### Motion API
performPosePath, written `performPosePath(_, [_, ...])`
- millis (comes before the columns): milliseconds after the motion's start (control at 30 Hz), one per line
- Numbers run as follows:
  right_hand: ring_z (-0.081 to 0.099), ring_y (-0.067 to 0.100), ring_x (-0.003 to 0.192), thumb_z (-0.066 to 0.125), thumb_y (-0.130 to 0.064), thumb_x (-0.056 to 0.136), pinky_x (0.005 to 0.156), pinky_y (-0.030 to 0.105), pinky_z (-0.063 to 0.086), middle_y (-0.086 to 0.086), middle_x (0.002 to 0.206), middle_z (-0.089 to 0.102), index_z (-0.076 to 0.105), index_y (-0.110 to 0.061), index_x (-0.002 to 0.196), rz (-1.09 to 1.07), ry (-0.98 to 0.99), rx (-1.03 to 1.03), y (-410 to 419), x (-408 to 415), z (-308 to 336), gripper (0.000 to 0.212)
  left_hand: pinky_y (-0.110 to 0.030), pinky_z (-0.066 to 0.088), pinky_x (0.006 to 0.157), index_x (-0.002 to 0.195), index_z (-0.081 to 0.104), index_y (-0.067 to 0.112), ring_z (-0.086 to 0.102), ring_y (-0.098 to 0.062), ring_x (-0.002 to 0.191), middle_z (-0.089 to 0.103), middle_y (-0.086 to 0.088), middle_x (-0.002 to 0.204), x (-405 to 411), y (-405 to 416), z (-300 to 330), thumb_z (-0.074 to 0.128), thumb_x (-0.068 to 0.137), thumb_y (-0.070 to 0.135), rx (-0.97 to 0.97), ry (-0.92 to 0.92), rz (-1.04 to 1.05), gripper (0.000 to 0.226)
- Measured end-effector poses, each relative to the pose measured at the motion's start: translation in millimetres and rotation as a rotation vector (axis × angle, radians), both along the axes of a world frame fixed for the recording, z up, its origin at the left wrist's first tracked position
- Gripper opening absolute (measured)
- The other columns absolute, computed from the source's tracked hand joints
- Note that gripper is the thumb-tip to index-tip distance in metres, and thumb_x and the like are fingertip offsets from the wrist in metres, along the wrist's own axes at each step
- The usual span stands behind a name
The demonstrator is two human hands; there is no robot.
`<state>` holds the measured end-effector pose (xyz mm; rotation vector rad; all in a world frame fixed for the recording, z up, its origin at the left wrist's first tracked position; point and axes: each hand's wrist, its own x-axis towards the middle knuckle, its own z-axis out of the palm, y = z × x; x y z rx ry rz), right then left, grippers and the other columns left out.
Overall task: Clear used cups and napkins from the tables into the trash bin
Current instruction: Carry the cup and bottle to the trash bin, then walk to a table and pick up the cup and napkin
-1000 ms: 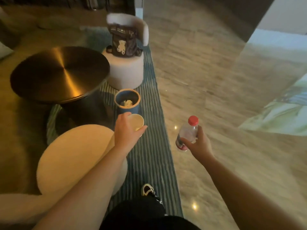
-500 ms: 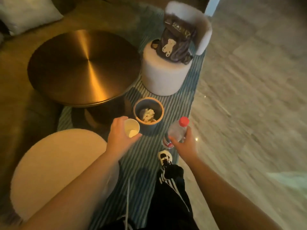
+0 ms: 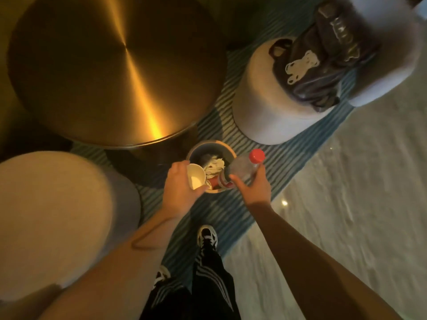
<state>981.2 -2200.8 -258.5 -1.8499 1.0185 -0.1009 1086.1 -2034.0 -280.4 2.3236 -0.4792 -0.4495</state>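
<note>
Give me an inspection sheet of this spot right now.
Surface: round metal table, top bare.
Job's things: paper cup and plastic bottle held over the trash bin, which holds crumpled napkins.
Clutter: dark bag on the far stool; near stool bare.
Hands: left hand grips the cup; right hand grips the bottle.
Cables: nothing seen.
Surroundings: striped rug, marble floor.

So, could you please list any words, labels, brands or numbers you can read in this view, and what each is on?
None can be read.
Dark bag on the white stool: light lettering near its top, too blurred to read; below it a bear figure, not text.
Plastic bottle in the right hand: red label band, no legible print.
Paper cup in the left hand: no print visible.
</note>
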Motion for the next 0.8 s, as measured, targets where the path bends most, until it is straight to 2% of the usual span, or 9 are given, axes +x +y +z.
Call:
performPosePath(133, [0.051, 0.019, 0.120, 0.075, -0.041, 0.074, 0.094, 0.029, 0.040, 0.001, 0.131, 0.055, 0.029, -0.024, 0.142, 0.059, 0.060, 0.037, -22.7, 31.8, -29.4, 0.084, -0.040, 0.037, 0.104, 0.142, 0.032, 0.014, 0.039, -0.023, 0.129, 0.043, -0.006, 0.139, 20.3, -29.5, -28.5, 0.087, 0.057, 0.041, 0.047, 0.135, 0.036, 0.105])
performPosePath(233, [0.043, 0.023, 0.130, 0.076, -0.040, 0.074, 0.106, 0.033, 0.034, 0.005, 0.147, 0.041, 0.010, -0.023, 0.151, 0.096, 0.133, 0.060, -35.1, 40.3, -45.2, 0.102, -0.038, 0.022, 0.114, 0.150, 0.012, 0.012, 0.017, -0.021, 0.143, 0.020, -0.007, 0.156, 27.1, -36.6, -45.6, 0.082, 0.060, 0.052, 0.097, 0.244, -0.023, 0.121])
performPosePath(400, [0.033, 0.026, 0.138, 0.070, -0.040, 0.079, 0.111, 0.045, 0.033, 0.004, 0.157, 0.023, 0.006, -0.026, 0.150, 0.088, 0.259, 0.058, -42.2, 32.8, -39.6, 0.097, -0.038, 0.015, 0.116, 0.151, 0.007, 0.014, 0.006, -0.017, 0.145, 0.011, -0.004, 0.159, 27.6, -20.8, -37.5, 0.062, 0.076, 0.063, 0.174, 0.196, -0.007, 0.105])
performPosePath(467, [0.033, 0.020, 0.137, 0.065, -0.037, 0.085, 0.109, 0.039, 0.034, 0.003, 0.154, 0.029, 0.016, -0.021, 0.149, 0.136, 0.240, 0.005, -38.1, 27.3, -26.9, 0.083, -0.040, 0.015, 0.116, 0.151, 0.010, 0.014, 0.007, -0.018, 0.145, 0.014, -0.005, 0.158, 25.8, -8.5, -22.7, 0.049, 0.082, 0.067, 0.194, 0.148, 0.014, 0.096])
performPosePath(567, [0.041, 0.000, 0.110, 0.060, -0.031, 0.089, 0.085, 0.010, 0.033, -0.012, 0.124, 0.046, 0.040, -0.025, 0.135, 0.254, 0.130, -0.089, -24.2, 24.7, 0.2, 0.051, -0.043, 0.016, 0.116, 0.151, 0.014, 0.015, 0.011, -0.021, 0.145, 0.018, -0.007, 0.157, 21.8, 17.5, 5.7, 0.028, 0.082, 0.073, 0.215, 0.097, 0.044, 0.091])
performPosePath(600, [0.043, 0.001, 0.108, 0.060, -0.031, 0.089, 0.082, 0.007, 0.031, -0.013, 0.121, 0.047, 0.044, -0.027, 0.132, 0.312, 0.117, -0.094, -18.7, 26.2, 9.6, 0.046, -0.043, 0.016, 0.116, 0.151, 0.015, 0.015, 0.012, -0.021, 0.144, 0.020, -0.007, 0.157, 19.5, 28.2, 15.3, 0.026, 0.083, 0.073, 0.227, 0.071, 0.059, 0.090])
performPosePath(700, [0.044, 0.016, 0.124, 0.056, -0.031, 0.092, 0.100, 0.027, 0.041, 0.002, 0.137, 0.045, 0.039, -0.019, 0.139, 0.504, 0.104, -0.052, 1.5, 37.9, 32.8, 0.052, -0.046, 0.019, 0.115, 0.150, 0.020, 0.014, 0.018, -0.023, 0.143, 0.026, -0.009, 0.154, 9.4, 62.3, 43.9, 0.024, 0.088, 0.070, 0.269, -0.010, 0.151, 0.084])
performPosePath(767, [0.035, 0.022, 0.135, 0.054, -0.033, 0.093, 0.113, 0.039, 0.031, 0.010, 0.147, 0.038, 0.034, -0.015, 0.144, 0.624, 0.108, -0.079, 21.7, 51.1, 46.0, 0.057, -0.046, 0.020, 0.114, 0.150, 0.021, 0.013, 0.021, -0.024, 0.142, 0.028, -0.010, 0.153, 2.1, 84.7, 62.8, 0.021, 0.088, 0.068, 0.307, -0.029, 0.239, 0.083])
performPosePath(800, [0.031, 0.022, 0.138, 0.053, -0.033, 0.093, 0.116, 0.037, 0.024, 0.010, 0.149, 0.036, 0.034, -0.013, 0.144, 0.673, 0.102, -0.116, 33.3, 58.0, 51.8, 0.058, -0.045, 0.019, 0.114, 0.149, 0.022, 0.012, 0.022, -0.024, 0.142, 0.028, -0.011, 0.153, -2.3, 95.6, 71.2, 0.020, 0.087, 0.067, 0.325, -0.028, 0.288, 0.083])
